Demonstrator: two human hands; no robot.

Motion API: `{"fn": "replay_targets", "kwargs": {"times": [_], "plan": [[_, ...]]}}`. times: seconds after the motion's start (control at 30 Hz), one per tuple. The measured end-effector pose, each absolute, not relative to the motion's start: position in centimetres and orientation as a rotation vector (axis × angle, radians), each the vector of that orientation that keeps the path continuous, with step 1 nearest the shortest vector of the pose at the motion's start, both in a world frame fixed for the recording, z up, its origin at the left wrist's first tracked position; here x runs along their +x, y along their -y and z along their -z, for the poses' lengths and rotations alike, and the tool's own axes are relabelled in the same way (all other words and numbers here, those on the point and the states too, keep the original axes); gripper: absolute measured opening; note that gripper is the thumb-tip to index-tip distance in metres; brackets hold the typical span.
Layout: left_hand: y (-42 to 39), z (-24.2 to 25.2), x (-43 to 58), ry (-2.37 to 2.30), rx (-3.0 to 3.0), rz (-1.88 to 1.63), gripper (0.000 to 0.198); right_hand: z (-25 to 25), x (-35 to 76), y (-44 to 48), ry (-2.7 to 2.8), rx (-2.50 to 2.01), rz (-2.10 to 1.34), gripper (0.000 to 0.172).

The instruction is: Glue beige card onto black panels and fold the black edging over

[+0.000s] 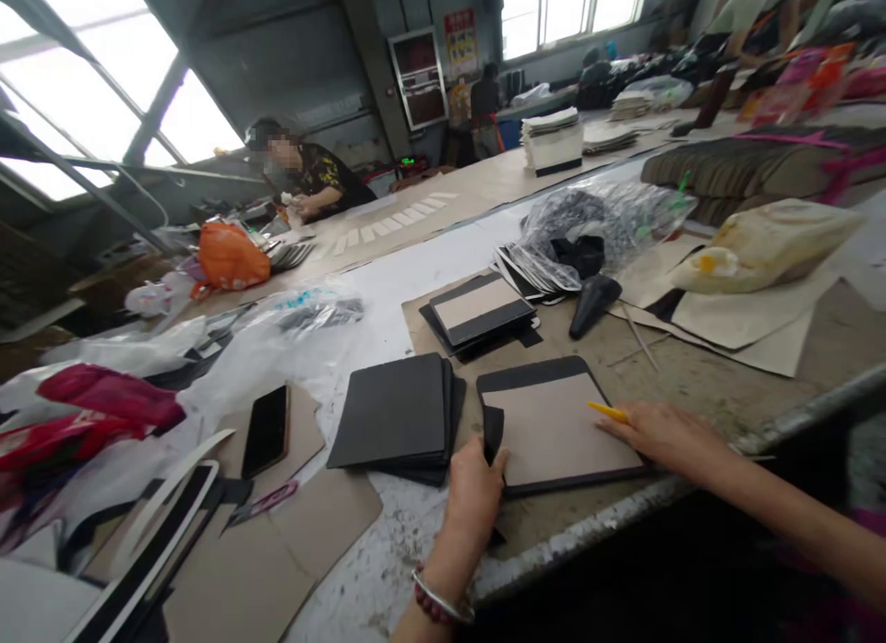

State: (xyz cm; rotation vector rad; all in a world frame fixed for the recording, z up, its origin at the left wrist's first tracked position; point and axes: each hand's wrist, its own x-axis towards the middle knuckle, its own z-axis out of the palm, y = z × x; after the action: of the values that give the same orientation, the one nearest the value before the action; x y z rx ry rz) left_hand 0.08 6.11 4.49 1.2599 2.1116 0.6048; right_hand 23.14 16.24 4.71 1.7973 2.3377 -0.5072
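Note:
A beige panel with black edges [554, 426] lies flat at the front of the table. My left hand [474, 486], with bracelets at the wrist, is closed at the panel's left side, pinching a raised black edge flap [493, 431]. My right hand [651, 433] rests over the panel's right side, its fingers closed round a slim yellow tool [609, 410] whose tip points left across the beige face. Just left of the panel sits a stack of dark grey panels [394, 410]. Behind it is a smaller pile of black-and-beige pieces [481, 311].
A black cone-shaped object [593, 306] and a thin stick [640, 339] lie behind the panel. To the left are a phone [267, 429], pink-handled snips [273, 500] and plastic bags [263, 348]. The table edge [581, 537] runs close in front. Across the table a person [311, 177] leans over.

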Motion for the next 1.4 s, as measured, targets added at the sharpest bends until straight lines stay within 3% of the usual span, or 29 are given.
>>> {"fn": "replay_targets", "kwargs": {"times": [0.2,0.4,0.67,0.87,1.07,1.23,1.3,1.4], "plan": [[-5.5,-5.1,0.7,-2.211,1.382,-0.443,0.009,-4.7,23.1,-16.4,-2.357,1.814,0.495,0.040],[-5.5,-5.8,1.8,-2.040,2.105,-0.128,0.044,-5.9,22.7,-15.7,-2.380,1.758,0.464,0.039],[-6.8,-4.6,1.8,-1.758,2.323,-0.115,0.058,-8.3,21.9,-14.7,-2.362,1.796,0.315,0.038],[-6.5,-4.4,1.4,-1.749,2.316,-0.274,0.053,-7.9,20.0,-11.7,-2.533,1.662,0.067,0.024],[-6.4,-4.3,1.5,-1.727,2.236,-0.453,0.050,-5.6,21.1,-10.6,-2.507,1.654,-0.050,0.029],[-5.6,-3.8,0.7,-1.796,1.996,-0.795,0.029,-9.6,23.6,-11.0,-2.472,1.798,-0.108,0.031],[-4.4,-3.6,0.1,-1.878,1.876,-0.900,0.024,-12.0,23.9,-10.6,-2.537,1.949,-0.041,0.042],[-1.9,-3.1,-0.9,-1.916,1.775,-1.030,0.020,-14.2,22.8,-9.4,-2.722,2.252,0.504,0.053]]}}
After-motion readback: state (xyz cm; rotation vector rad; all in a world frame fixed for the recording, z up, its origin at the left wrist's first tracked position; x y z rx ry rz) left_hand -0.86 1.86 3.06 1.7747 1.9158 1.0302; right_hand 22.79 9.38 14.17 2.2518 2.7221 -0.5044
